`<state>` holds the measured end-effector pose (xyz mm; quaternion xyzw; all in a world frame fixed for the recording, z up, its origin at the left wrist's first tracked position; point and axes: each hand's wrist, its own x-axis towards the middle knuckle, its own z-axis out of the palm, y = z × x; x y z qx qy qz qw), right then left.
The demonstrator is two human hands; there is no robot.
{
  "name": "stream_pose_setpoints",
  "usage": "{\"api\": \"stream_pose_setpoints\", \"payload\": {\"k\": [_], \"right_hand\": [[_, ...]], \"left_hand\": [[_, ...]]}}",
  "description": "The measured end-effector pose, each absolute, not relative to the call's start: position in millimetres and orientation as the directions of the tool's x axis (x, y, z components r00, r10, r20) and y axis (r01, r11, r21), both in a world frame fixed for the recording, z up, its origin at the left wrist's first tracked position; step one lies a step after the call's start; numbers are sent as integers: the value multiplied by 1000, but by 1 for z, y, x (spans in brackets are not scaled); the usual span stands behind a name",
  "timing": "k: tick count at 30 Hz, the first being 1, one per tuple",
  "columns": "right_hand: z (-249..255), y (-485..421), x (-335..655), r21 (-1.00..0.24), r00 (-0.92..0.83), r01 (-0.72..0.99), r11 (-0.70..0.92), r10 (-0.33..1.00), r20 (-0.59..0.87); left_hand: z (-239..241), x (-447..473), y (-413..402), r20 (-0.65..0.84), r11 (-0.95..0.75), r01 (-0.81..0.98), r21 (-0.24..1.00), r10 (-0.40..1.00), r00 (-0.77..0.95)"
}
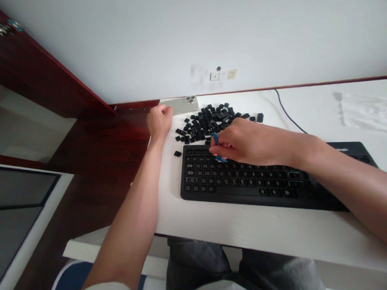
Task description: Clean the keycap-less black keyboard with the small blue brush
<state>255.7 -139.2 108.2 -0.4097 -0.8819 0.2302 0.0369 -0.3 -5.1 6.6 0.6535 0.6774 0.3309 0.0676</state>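
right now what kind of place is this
Likely a home or small office desk: a white desk against a plain wall with sockets, a black keyboard with loose keycaps piled behind it, and a phone.

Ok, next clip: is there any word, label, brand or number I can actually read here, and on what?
None can be read.
Black computer keyboard: key legends show as pale marks, too small and blurred.
Pile of loose black keycaps: no legible marks.
Beige smartphone lying face down: no logo discernible.
White wall sockets: no text.
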Motion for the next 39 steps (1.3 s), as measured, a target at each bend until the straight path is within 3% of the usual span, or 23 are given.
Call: {"api": "stream_pose_setpoints", "payload": {"k": [11,16,22,27,32,39], "right_hand": [[96,-132,254,-640,-688,577,509,725,-43],[103,-131,258,-629,-672,578,519,740,-8],[107,-136,261,-598,-714,608,522,689,-125],[105,-137,257,-578,-721,596,557,689,-79],[107,-136,259,-568,-693,643,514,707,-145],[99,-137,252,-590,-696,585,556,718,-12]], "left_hand": [[9,2,-6,329,-58,847,528,934,-141],[9,1,-5,324,-58,847,528,936,-138],[7,0,-4,336,-75,843,533,933,-130],[6,-1,-3,338,-86,834,545,933,-125],[7,0,-4,322,-61,837,545,936,-142],[5,-1,-2,347,-78,844,531,929,-132]]}}
